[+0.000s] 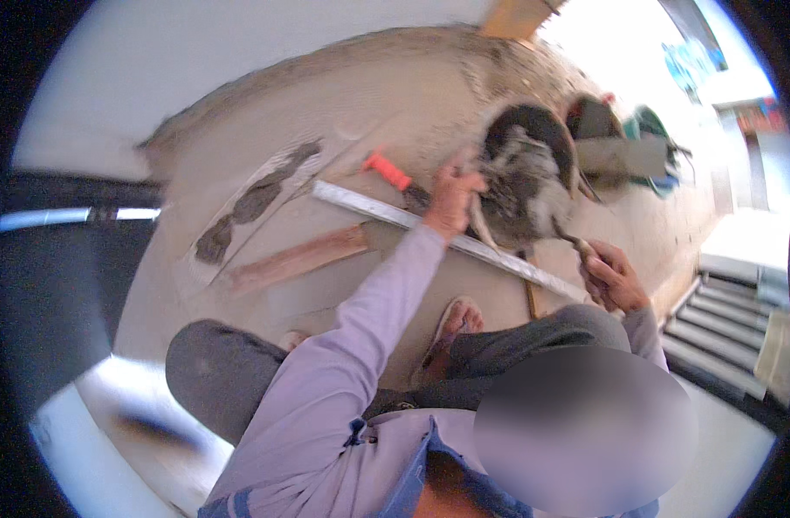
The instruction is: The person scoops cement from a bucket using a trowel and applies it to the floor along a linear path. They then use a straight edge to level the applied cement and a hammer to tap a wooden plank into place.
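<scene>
A dark bucket point(533, 123) stands in front of me with wet grey mortar point(528, 186) heaped in and over it. My left hand point(454, 200) is closed at the bucket's left side, seemingly gripping its rim; blur hides the exact hold. In my right hand point(613, 276) is the handle of a trowel point(576, 242), its tip reaching into the mortar's near right side. Beside my left hand lies a tool with a red handle point(390, 171). A long pale metal straightedge point(369, 204) passes beneath my left wrist.
A reddish wooden board point(300, 257) and a patch of dark mortar point(257, 207) lie on the floor to the left. Beyond the bucket, on the right, are another dark bucket point(591, 115) and a green one point(649, 123). A slatted rack point(723, 319) is at far right.
</scene>
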Action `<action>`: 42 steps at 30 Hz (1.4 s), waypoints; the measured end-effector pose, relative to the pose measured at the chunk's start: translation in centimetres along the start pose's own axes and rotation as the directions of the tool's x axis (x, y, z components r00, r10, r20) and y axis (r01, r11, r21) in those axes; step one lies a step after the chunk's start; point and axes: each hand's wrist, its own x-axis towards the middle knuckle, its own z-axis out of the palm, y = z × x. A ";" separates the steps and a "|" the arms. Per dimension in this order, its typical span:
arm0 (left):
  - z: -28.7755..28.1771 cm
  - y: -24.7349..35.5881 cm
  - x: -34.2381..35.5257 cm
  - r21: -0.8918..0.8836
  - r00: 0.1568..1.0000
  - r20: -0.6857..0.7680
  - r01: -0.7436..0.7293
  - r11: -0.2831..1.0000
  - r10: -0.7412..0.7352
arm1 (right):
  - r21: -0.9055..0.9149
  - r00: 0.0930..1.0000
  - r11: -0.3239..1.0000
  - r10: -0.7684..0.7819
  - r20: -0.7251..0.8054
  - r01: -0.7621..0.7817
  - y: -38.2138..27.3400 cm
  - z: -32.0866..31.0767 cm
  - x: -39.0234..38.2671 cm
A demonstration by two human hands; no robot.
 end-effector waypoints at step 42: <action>4.3 -3.0 -6.3 -0.109 0.979 -0.193 0.037 0.993 -0.058 | -0.802 0.758 -0.410 -0.315 0.571 0.434 -19.0 11.9 29.8</action>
